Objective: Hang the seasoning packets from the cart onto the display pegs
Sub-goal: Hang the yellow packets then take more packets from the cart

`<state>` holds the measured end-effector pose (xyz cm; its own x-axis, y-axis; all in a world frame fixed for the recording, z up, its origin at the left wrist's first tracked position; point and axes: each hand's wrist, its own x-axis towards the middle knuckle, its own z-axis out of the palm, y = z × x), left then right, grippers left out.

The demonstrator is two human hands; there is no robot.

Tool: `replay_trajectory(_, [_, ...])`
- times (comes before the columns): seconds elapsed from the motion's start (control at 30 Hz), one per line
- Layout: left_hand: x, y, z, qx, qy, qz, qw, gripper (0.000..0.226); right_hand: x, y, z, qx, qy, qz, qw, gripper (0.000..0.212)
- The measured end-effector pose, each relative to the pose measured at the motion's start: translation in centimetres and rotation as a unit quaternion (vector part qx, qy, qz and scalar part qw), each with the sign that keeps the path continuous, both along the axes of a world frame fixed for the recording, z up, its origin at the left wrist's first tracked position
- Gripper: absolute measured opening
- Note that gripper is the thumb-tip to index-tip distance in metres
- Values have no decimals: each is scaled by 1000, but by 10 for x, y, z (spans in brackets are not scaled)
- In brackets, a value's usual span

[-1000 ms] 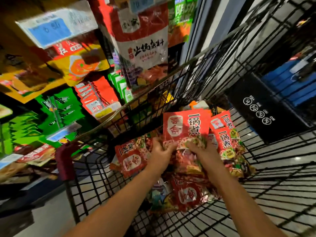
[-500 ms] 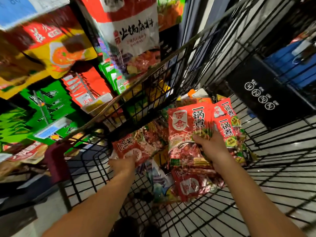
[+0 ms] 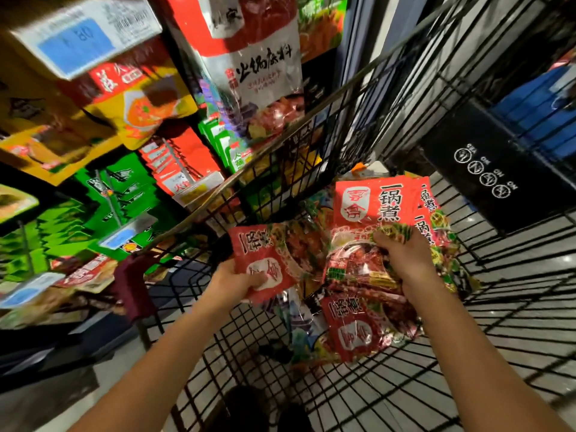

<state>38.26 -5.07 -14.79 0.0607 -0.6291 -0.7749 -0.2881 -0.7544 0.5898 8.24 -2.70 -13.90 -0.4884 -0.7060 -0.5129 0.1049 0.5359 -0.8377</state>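
Black wire cart [image 3: 514, 307], red seasoning packets [image 3: 352, 328] inside

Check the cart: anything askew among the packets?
The packet in the left hand is upside down against the upright stack in the right hand; a loose packet on the cart floor is flipped too. No tear or spill shows.

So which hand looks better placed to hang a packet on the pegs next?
Probably left. The left hand grips one red packet nearer the display pegs; the right hand holds a stack farther away.
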Motion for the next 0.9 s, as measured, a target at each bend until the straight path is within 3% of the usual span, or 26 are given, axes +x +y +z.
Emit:
replay_trajectory(0.17, [15,-22,39,47,95,-48,993,16,-5,3,-2,16,10,-13,1000,52])
replay_trajectory(0.27, [13,-37,36,102,124,-119,980,22,-6,3,0,21,16,-21,999,54])
replay_trajectory(0.37, [-4,-52,22,95,59,-248,962,23,-5,3,-1,33,38,-16,999,53])
replay_trajectory(0.43, [-20,-59,-5,-2,-43,-320,946,17,-4,3,0,37,50,-8,998,49])
replay_trajectory(0.47, [-27,-60,-26,-65,-98,-311,943,22,-4,5,0,37,53,-8,998,49])
replay_trajectory(0.53, [-39,-52,-54,-123,-152,-199,960,59,-5,7,-1,40,59,-8,997,52])
replay_trajectory(0.63, [-44,-17,-81,-56,-177,6,983,93,-5,8,-4,48,75,1,996,68])
replay_trajectory(0.73, [-45,22,-107,84,-88,93,988,96,-7,10,-11,65,83,23,994,100])
replay_trajectory(0.8, [-47,42,-119,121,-39,87,988,88,-9,11,-12,66,85,26,994,92])
replay_trajectory(0.9, [-55,57,-125,94,-36,61,993,74,-12,12,-12,71,86,15,994,73])
